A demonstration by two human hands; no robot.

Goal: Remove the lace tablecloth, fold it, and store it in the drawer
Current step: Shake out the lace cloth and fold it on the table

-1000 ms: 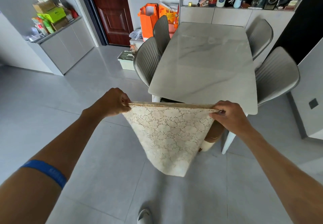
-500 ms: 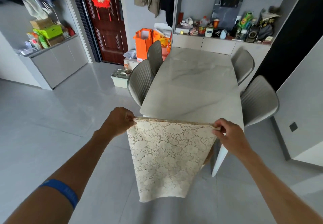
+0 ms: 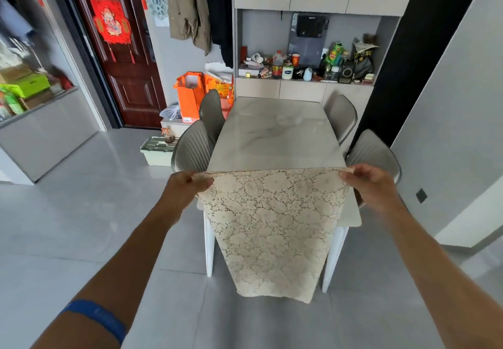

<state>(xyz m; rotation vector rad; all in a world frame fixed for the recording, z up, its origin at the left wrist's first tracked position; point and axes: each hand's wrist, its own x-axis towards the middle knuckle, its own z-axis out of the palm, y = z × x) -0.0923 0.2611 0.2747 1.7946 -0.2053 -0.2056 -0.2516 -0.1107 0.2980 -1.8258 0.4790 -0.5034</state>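
Note:
The cream lace tablecloth (image 3: 275, 226) hangs folded in front of me, off the table, its top edge stretched level between both hands. My left hand (image 3: 185, 188) pinches the top left corner. My right hand (image 3: 367, 182) pinches the top right corner. The cloth's lower edge hangs free above the floor, in front of the near end of the marble dining table (image 3: 275, 136). No drawer front is plainly open in view.
Grey chairs stand on both sides of the table, two on the left (image 3: 196, 144) and two on the right (image 3: 373, 152). A cluttered sideboard shelf (image 3: 304, 70) stands behind the table. Orange bags (image 3: 190, 92) and a box sit by the dark red door (image 3: 122, 57).
Both hands have spread farther apart, so the cloth's top edge is wider. The view has tilted up and shows more of the wall and cupboards.

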